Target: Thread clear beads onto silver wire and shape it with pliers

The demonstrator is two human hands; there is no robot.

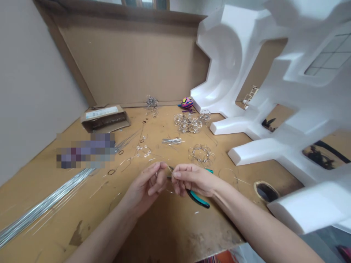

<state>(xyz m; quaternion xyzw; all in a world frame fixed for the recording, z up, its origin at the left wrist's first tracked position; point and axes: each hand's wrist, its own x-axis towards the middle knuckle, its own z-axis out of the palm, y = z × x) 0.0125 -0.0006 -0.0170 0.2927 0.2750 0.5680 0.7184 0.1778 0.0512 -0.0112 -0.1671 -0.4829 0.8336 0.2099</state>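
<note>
Thin silver wire held in a narrow pinch by fingers of left hand and right hand; teal-handled pliers lie just under the right fingers, on the counter. Seems a hand-bending step; wire end looks to need more shaping.

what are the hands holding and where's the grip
Apparently a thin wire, pinched in the fingertips of the left hand and right hand; the exact spot is hidden.

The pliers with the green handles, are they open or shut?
The pliers look open: their two handles spread apart below the right hand. The tips are hidden, so I cannot see them.
</note>
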